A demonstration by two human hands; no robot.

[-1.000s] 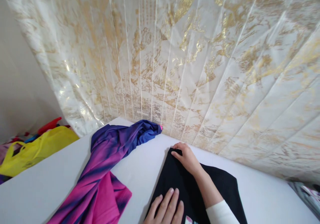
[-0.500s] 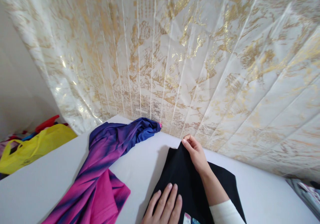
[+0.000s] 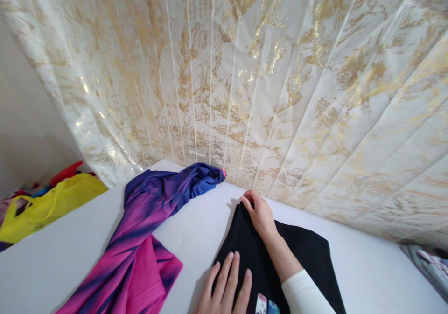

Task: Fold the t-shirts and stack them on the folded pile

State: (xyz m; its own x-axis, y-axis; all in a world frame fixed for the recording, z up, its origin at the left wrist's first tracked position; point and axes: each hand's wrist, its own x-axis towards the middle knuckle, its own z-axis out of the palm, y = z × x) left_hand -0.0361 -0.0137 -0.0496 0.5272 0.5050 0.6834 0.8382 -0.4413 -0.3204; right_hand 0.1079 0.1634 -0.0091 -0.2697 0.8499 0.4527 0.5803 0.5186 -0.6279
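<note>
Black garment [image 3: 301,258] partly cropped below.

Two garments lie on the desk [image 3: 367,276]: a folded shirt [image 3: 308,258] near and right of centre, a jersey [image 3: 147,230] to its left, reaching far toward the curtain [image 3: 245,71] behind. A bag [image 3: 49,206] sits off the desk's left edge.
</note>
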